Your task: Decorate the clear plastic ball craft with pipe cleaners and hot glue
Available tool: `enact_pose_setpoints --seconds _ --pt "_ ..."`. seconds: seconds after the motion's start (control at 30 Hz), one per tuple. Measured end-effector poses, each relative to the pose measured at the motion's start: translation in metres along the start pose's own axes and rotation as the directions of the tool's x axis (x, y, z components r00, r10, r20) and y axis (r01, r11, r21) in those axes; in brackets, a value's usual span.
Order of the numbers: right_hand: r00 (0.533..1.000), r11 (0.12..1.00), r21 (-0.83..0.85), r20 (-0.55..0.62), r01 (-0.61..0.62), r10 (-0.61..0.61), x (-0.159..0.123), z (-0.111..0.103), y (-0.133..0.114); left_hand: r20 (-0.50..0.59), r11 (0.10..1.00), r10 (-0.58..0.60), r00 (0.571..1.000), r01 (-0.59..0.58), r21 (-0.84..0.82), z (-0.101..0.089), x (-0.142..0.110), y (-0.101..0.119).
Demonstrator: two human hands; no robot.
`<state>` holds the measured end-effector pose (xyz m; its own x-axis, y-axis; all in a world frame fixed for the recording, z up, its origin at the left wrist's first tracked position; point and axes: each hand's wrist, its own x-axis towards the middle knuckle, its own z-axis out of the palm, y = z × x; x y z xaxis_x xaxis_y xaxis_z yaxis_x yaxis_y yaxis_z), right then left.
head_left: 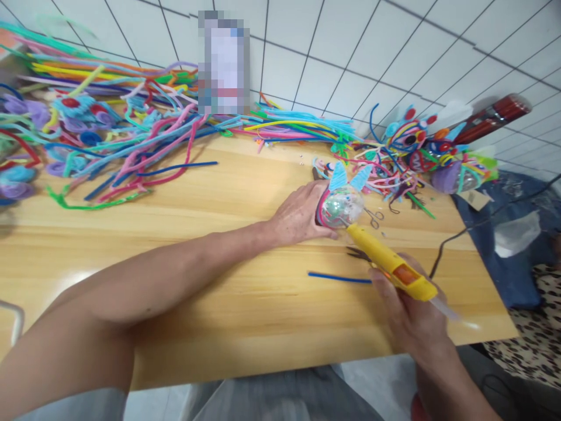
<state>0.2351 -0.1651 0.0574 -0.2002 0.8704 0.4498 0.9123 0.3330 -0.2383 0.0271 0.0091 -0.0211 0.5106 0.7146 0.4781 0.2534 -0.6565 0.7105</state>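
My left hand (302, 213) is closed around the side of a clear plastic ball (346, 204) that has two light-blue ears on top and a pink and dark band along its left edge. In my right hand (412, 310) is a yellow hot glue gun (385, 257), a clear glue stick poking out of its back end. Its nozzle points at the lower part of the ball, touching it or very close. Below the gun lie dark-bladed scissors (358, 254), partly hidden, and a blue pipe cleaner (337, 277). Small metal scissors (376, 218) rest just right of the ball.
Piles of coloured pipe cleaners (158, 140) spread along the table's back left. Finished-looking decorated balls (407, 140) and a dark red cylinder (495, 117) stand at the back right. A black cable (442, 245) crosses the right edge. A tiled wall (333, 52) bounds the back.
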Motion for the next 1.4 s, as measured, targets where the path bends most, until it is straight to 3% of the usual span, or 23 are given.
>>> enact_pose_setpoints --seconds 0.2,0.47,0.67,0.97,1.23,1.4 --pt "0.963 0.922 0.28 0.032 -0.266 0.268 -0.012 0.0 0.045 0.002 0.998 -0.06 0.998 0.06 -0.003 -0.005 0.001 0.002" --pt "0.883 0.745 0.499 0.098 -0.443 0.459 0.007 0.006 0.101 0.029 0.991 -0.105 0.994 0.107 -0.077 -0.009 -0.001 0.0" --pt "0.879 0.669 0.589 0.173 -0.453 0.444 0.012 0.024 0.107 0.07 0.974 -0.188 0.98 0.195 -0.115 -0.012 -0.003 -0.003" --pt "0.878 0.615 0.636 0.249 -0.466 0.408 0.015 0.031 0.119 0.088 0.955 -0.246 0.965 0.257 -0.149 -0.015 -0.006 -0.002" --pt "0.823 0.552 0.613 0.385 -0.566 0.416 0.015 0.035 0.116 0.089 0.935 -0.282 0.955 0.294 -0.199 -0.014 -0.005 -0.004" --pt "0.819 0.561 0.598 0.404 -0.573 0.407 0.016 0.037 0.115 0.098 0.926 -0.28 0.955 0.296 -0.236 -0.013 -0.006 -0.006"
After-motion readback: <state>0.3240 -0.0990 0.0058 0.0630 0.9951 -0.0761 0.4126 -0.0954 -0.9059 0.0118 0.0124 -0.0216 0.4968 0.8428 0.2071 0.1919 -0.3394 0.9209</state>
